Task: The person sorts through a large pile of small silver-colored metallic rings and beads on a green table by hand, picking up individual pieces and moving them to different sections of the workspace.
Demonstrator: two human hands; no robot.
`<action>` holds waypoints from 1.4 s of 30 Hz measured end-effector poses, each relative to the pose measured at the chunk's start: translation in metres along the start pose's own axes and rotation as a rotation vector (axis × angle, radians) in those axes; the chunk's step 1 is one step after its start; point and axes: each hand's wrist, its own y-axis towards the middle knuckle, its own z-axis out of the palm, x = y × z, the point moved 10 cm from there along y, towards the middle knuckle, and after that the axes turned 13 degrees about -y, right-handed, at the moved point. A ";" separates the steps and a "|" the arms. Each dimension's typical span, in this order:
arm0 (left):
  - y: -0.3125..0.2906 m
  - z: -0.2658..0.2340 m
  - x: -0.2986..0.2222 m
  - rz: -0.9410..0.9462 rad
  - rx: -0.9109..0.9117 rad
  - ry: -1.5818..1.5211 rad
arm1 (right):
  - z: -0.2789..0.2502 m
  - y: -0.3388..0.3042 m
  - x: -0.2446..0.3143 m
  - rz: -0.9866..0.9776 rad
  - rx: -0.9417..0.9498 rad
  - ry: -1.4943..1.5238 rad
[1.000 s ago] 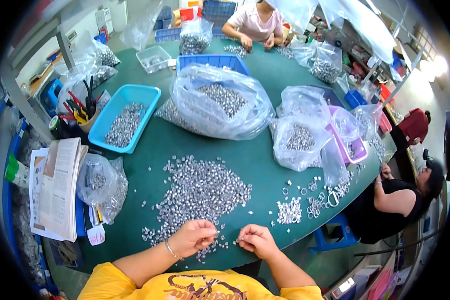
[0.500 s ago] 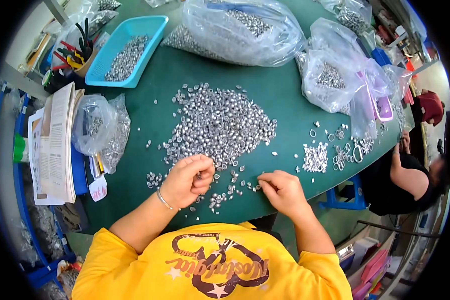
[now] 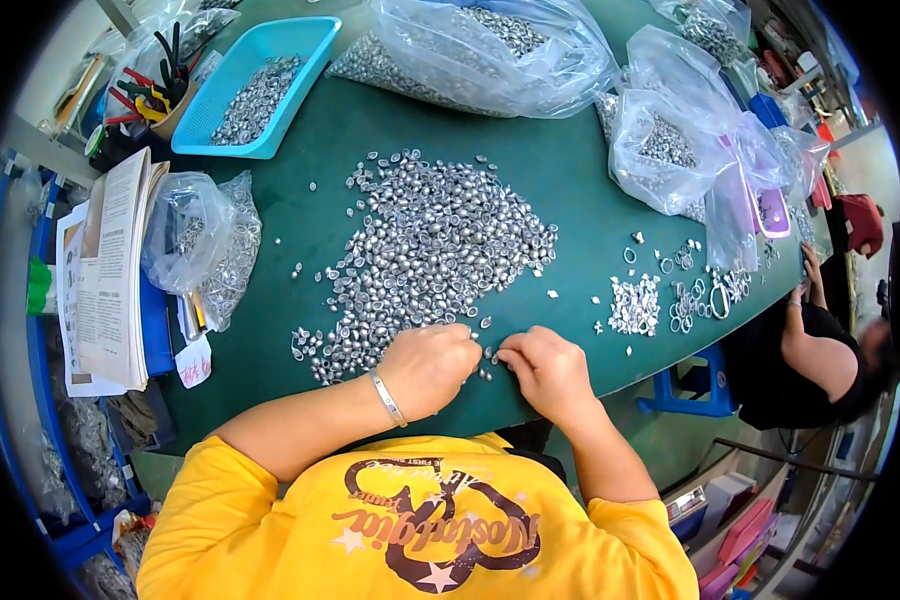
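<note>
A broad pile of small silver-grey metal pieces, rounded like little cups, lies in the middle of the green table. My left hand, with a bangle on its wrist, rests at the pile's near edge, fingers curled in; what they hold, if anything, is hidden. Close on its right, my right hand has thumb and forefinger pinched together beside a few loose pieces. Whether a piece is between those fingertips is too small to make out. The two hands are a short gap apart.
A blue basket of metal pieces stands at the back left, near pliers. Clear bags line the back. Small light pieces and rings lie to the right. Papers stand at left; another person sits at right.
My left hand has moved right and my right hand slightly left and up, bringing them closer together. Loose pieces that lay scattered between them no longer show there.
</note>
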 end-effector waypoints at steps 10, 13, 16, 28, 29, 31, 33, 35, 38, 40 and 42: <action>-0.013 0.001 0.043 -0.607 -0.136 -1.728 | 0.006 -0.012 -0.021 0.238 0.194 0.468; -0.016 0.003 0.046 -0.605 -0.154 -1.858 | 0.002 -0.007 0.012 -0.037 0.145 -0.003; -0.014 0.001 0.044 -0.524 -0.151 -1.536 | 0.001 -0.006 0.004 -0.020 0.038 0.111; -0.001 0.004 -0.009 0.099 -0.059 -0.133 | 0.000 -0.021 0.008 0.003 0.054 0.110; 0.000 -0.004 -0.007 0.086 -0.110 -0.238 | -0.005 -0.021 -0.001 0.043 -0.004 0.230; 0.000 -0.010 0.015 -0.171 -0.067 -0.729 | 0.019 -0.042 -0.046 0.601 0.093 0.822; -0.015 -0.008 0.043 -0.524 -0.112 -1.301 | 0.019 -0.039 -0.054 0.570 0.103 0.764; -0.018 -0.009 0.047 -0.470 -0.188 -1.944 | -0.003 -0.023 -0.020 0.155 0.021 0.326; -0.030 -0.016 0.057 -0.487 -0.268 -1.989 | 0.000 -0.021 0.007 -0.010 0.024 0.009; -0.039 -0.014 0.066 -0.518 -0.271 -1.932 | 0.003 -0.021 0.009 -0.040 0.027 -0.033; -0.042 -0.019 0.062 -0.549 -0.259 -1.416 | 0.010 -0.024 -0.017 0.239 0.057 0.501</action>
